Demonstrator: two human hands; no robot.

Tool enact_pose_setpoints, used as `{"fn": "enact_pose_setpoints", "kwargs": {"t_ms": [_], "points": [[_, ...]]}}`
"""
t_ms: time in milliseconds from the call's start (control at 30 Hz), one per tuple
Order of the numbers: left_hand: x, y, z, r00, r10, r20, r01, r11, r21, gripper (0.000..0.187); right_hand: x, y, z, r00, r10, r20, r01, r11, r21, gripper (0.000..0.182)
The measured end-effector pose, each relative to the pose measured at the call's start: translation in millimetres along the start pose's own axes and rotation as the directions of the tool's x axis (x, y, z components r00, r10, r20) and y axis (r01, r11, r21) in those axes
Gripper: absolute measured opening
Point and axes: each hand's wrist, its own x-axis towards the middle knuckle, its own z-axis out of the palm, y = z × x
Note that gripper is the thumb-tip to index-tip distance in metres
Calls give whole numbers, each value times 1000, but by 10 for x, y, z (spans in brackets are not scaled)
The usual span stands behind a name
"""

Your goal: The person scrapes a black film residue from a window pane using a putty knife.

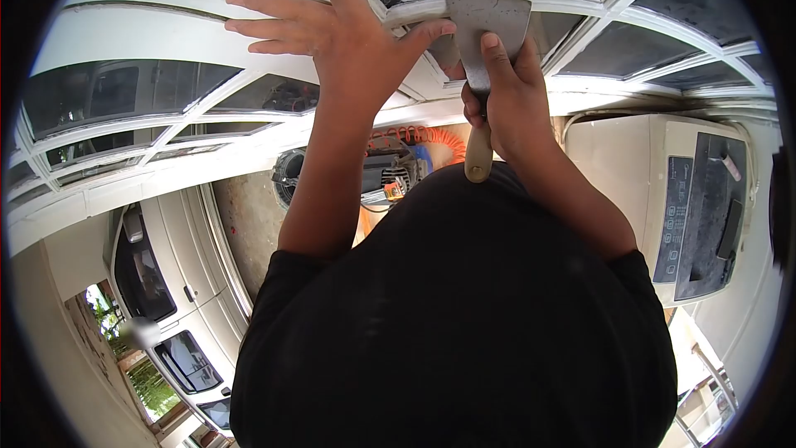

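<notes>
My right hand (507,99) grips a putty knife (487,25) by its pale wooden handle, forefinger stretched along the metal blade. The blade's wide edge lies against a white window bar (572,0) between dark glass panes. My left hand (332,33) rests flat on the white window frame just left of the blade, fingers spread, thumb touching the bar beside the knife. Both arms reach up from my black shirt.
A white frame with several glass panes (124,95) spans the view. Below are an air compressor with an orange coiled hose (398,168), a washing machine (680,199) at right, and a white car (166,282) at lower left.
</notes>
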Motion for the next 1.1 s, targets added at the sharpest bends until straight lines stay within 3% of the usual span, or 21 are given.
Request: {"fn": "enact_pose_setpoints", "kwargs": {"t_ms": [100, 300, 500, 800, 1100], "points": [[16, -15, 19, 998, 51, -44, -50, 998, 26, 159, -9, -25, -3, 1000, 18, -6, -18, 1000, 6, 25], [2, -2, 3, 1000, -27, 12, 26, 999, 21, 158, 20, -16, -25, 1000, -3, 14, 3, 999, -48, 28], [3, -14, 16, 999, 37, -36, -36, 999, 26, 159, 16, -21, -35, 1000, 8, 13, -7, 998, -61, 29], [2, -8, 19, 999, 32, -38, -31, 999, 29, 159, 9, -7, -21, 1000, 8, -17, -9, 1000, -5, 29], [6, 27, 4, 1000, 13, 4, -13, 1000, 13, 160, 28, -16, -50, 997, -67, -36, 62, 991, -119, 31]]}}
